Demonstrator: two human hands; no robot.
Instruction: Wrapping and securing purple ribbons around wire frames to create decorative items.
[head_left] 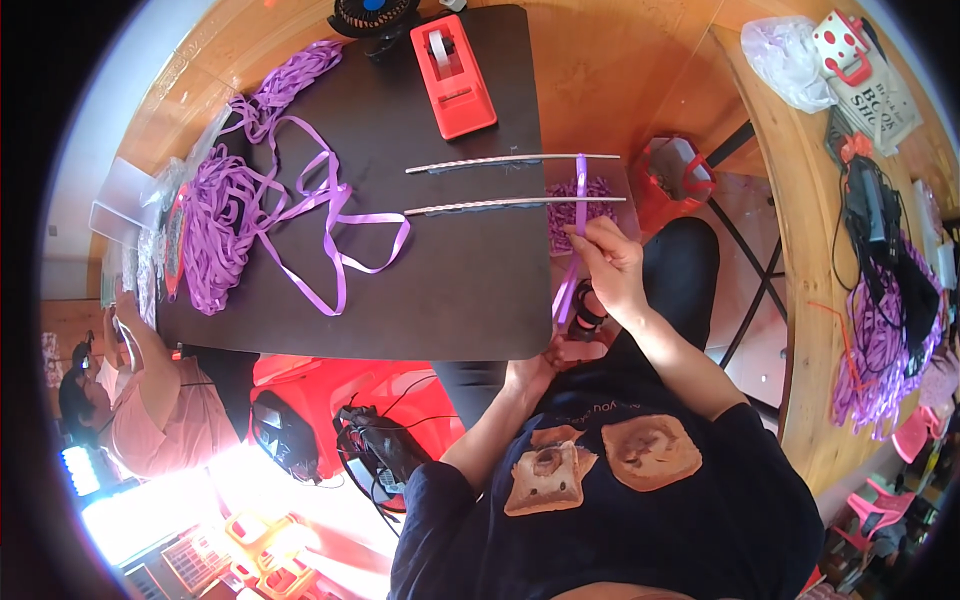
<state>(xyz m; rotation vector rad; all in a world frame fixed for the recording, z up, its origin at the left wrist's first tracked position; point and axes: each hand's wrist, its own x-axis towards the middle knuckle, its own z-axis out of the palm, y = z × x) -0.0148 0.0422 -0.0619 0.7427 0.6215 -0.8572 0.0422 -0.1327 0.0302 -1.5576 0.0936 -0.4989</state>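
Right hand: a narrow pinch is kept by thumb and fingers on a purple strip, just below the lower rod.
Left hand: held low, near the table's right corner; whether anything is gripped cannot be told.
Strip: laid across both rods, its lower end hung between the hands.
Rods: an upper rod and a lower rod are set side by side, their ends carried past the table edge.
Tray: filled with small purple pieces and seen beneath the rod ends.
Table: dark-topped; a loose purple ribbon heap is piled at its left, with loops trailed toward the middle.
Far side: a red tape dispenser is placed near a black fan.
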